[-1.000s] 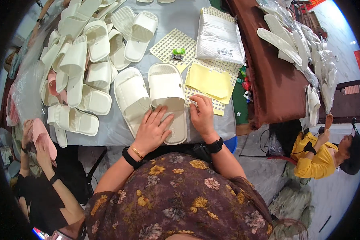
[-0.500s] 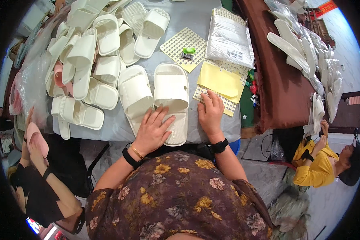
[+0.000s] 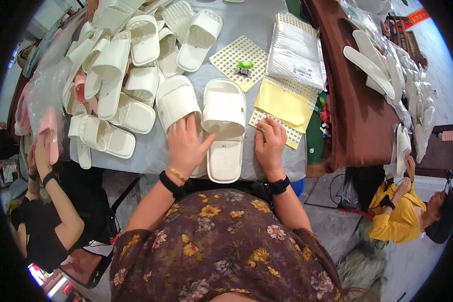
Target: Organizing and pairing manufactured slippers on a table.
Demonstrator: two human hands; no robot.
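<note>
Left hand (image 3: 183,146) touching slipper (image 3: 176,100), printed label sheet (image 3: 230,59)

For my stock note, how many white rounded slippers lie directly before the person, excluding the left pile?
2: one white, rounded, plastic-looking slipper, partly under the left hand; one matching slipper beside it, nearer the right hand. None appears hidden.

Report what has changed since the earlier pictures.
The left hand has moved leftward off the right slide sandal, whose insole now shows a small dark mark, to the left slide sandal, fingers at its strap. The right hand stays by the sticker sheet.
</note>
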